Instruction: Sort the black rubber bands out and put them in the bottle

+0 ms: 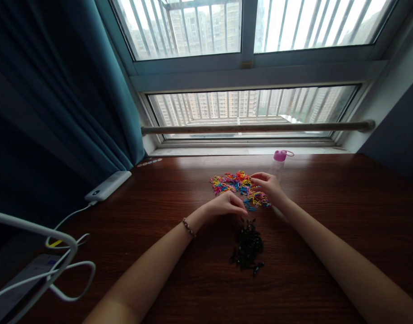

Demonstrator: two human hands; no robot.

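Rubber bands [240,186], small and many-coloured, lie in a loose heap at the far middle of the wooden desk [328,211]. My right hand [269,186] rests on the heap's right edge, fingertips pinched on what looks like one band. My left hand [226,204] hovers just near of it, fingers curled together above the black bands [247,246], a separate pile nearer me; whether it holds one I cannot tell. I judge it best to lift single bands cleanly and keep the piles apart. A pink-capped bottle [279,161] stands behind, a power bank [107,185] far left
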